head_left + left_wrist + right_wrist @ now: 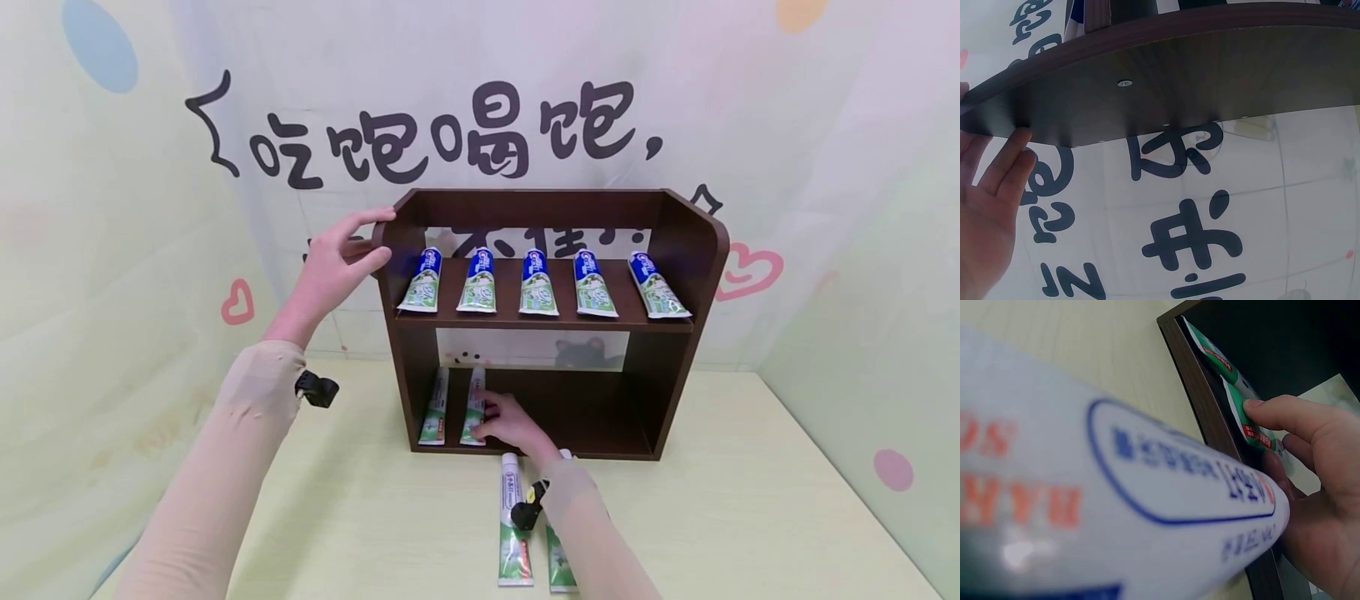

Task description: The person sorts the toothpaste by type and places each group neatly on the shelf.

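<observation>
A pale, faintly grained table (pixel 765 500) held a dark, curve-cornered shelf (pixel 540 207). The left hand (pixel 337 262), fingers fairly straight, touched its left side; the right hand (pixel 516 421) pinched a flat-ended, green-and-white tube (pixel 472 412), second from left on the lower level.

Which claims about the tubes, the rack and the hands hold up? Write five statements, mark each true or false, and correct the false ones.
1. The upper shelf holds five blue-and-green tubes. True.
2. The left hand holds a tube. False: it touches the rack's left side panel.
3. The lower shelf holds four tubes. False: two green-and-white tubes lie there, toward its left end.
4. The right hand touches the second tube from the left on the lower shelf. True.
5. The table in front of the rack bears no tubes. False: two tubes lie on the table there.
</observation>
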Demonstrator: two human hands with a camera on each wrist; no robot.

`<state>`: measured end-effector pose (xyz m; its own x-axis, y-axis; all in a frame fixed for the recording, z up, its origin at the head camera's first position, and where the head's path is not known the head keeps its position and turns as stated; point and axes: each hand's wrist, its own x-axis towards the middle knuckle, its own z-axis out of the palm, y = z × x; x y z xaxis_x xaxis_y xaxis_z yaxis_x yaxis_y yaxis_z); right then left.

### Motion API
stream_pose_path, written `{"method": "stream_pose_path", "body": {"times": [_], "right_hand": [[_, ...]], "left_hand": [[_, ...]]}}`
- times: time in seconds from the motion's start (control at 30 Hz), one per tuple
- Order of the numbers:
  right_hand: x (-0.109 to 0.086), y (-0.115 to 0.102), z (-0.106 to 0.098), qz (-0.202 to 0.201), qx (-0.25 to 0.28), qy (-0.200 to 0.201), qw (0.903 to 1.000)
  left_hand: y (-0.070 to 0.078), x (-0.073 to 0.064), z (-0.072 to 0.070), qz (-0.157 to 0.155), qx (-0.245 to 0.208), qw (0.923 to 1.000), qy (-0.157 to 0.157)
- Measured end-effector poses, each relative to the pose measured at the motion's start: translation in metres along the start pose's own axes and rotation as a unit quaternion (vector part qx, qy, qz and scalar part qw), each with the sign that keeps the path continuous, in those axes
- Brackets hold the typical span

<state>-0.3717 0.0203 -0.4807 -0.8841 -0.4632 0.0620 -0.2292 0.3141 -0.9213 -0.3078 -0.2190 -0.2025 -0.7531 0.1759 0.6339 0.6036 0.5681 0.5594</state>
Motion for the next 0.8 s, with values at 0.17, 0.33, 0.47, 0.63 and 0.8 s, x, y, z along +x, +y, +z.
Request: {"method": "stream_pose_path", "body": {"times": [0.17,0.33,0.47,0.63,0.8], "right_hand": [[0.0027,0.0052,0.0023,0.013,-0.009,0.016,0.9998],[0.0033,0.0048,0.0037,0.007,-0.032,0.018,0.9993],[0.0038,0.0033,0.0031,0.004,-0.054,0.011,0.9985],[0.0044,0.0028,0.001,-0.004,-0.086,0.01,0.9962],[0.0035,0.0034,-0.0005,-0.012,-0.104,0.009,0.9945]], "left_hand": [[-0.0005,0.0008,-0.0004,-0.003,0.005,1.0,-0.001],[-0.0013,0.0014,-0.0009,-0.001,0.001,1.0,0.0],[-0.0008,0.0009,-0.0017,-0.004,0.0,1.0,0.001],[0.0006,0.0013,-0.0013,0.004,0.0,1.0,0.0],[0.0007,0.001,-0.0015,0.01,0.002,0.9999,-0.001]]}}
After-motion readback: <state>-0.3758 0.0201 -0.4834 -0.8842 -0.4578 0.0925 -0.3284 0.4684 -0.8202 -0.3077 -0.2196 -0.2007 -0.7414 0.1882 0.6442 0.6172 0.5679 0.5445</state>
